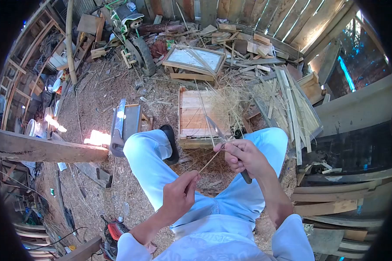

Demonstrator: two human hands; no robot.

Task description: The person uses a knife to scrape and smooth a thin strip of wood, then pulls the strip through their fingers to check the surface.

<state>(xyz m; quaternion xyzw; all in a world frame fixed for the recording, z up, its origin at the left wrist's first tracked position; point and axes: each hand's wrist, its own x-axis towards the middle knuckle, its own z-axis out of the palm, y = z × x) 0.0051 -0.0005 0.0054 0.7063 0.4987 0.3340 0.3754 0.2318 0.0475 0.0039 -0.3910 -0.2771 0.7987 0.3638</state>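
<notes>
A thin light-brown strip [208, 163] runs slantwise between my two hands. Its lower end is pinched in the closed fingers of my left hand [179, 191]. My right hand [244, 157] is closed round a knife [214, 127], whose blade points up and away from me and whose dark handle shows below the palm. The strip's upper part meets the thumb and fingers of that hand, beside the blade. Long thin strips reach up from there past a wooden crate [197, 109], which stands beyond my knees.
Fine shavings [235, 104] pile up at the crate's right side. Long slats [292, 104] lean at the right. A small bench [128, 122] stands left of my knee, near a thick beam [48, 148]. Scrap wood [252, 48] and a wheel [143, 56] lie farther back.
</notes>
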